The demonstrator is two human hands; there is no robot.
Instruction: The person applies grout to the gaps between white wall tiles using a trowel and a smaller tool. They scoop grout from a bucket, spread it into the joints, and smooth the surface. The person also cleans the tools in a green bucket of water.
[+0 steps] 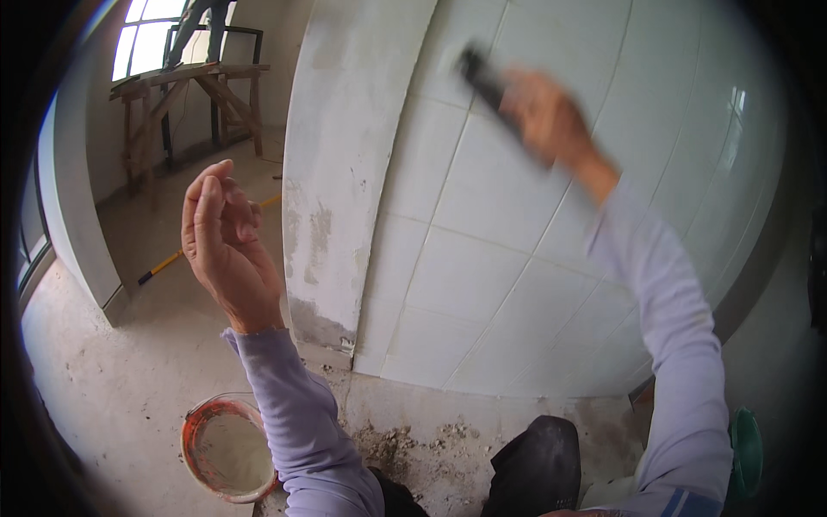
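Note:
My right hand (543, 116) is raised against the white tiled wall (491, 267), wrapped round a long dark tool (491, 86). Motion smears both, so the tool's exact kind does not show. It slants up to the left, its far end close to or touching the upper tiles near a joint. My left hand (228, 237) is up in the air, left of the wall's plastered edge (332, 164). Its fingers point upward, loosely cupped, and nothing shows in them. Both forearms wear pale lilac sleeves.
An orange-rimmed bucket (191, 431) of greyish paste stands at lower left, near rubble (388, 448) along the wall's foot. A green bucket (746, 452) is at lower right. Further back, a person's legs (194, 34) stand on a wooden trestle (185, 77); a yellow pole (164, 264) lies on the floor.

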